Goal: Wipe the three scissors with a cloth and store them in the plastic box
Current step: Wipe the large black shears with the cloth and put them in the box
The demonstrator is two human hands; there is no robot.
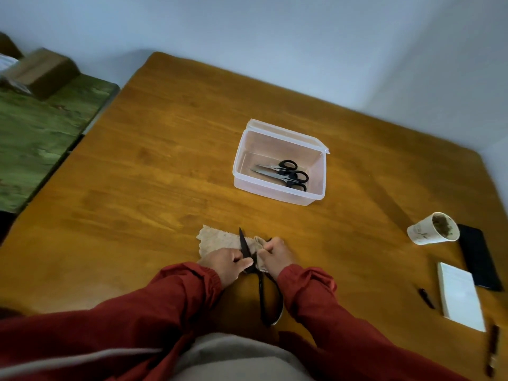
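Black scissors (245, 247): between both hands, on cloth (217, 240).
Left hand (228, 264): pinches blade.
Right hand (275, 254): grips cloth.

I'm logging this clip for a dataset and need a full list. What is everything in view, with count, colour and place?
plastic box: one, clear, lid open, table centre
boxed scissors: two, black handles, inside the box
held scissors: one, black, near edge, over the cloth
cloth: one, beige, near edge
cup: one, white, right
phone: one, black, right
notepad: one, white, right
pens: two, dark, right
table: one, brown wood
green surface: one, far left
left hand: holds scissors
right hand: grips cloth
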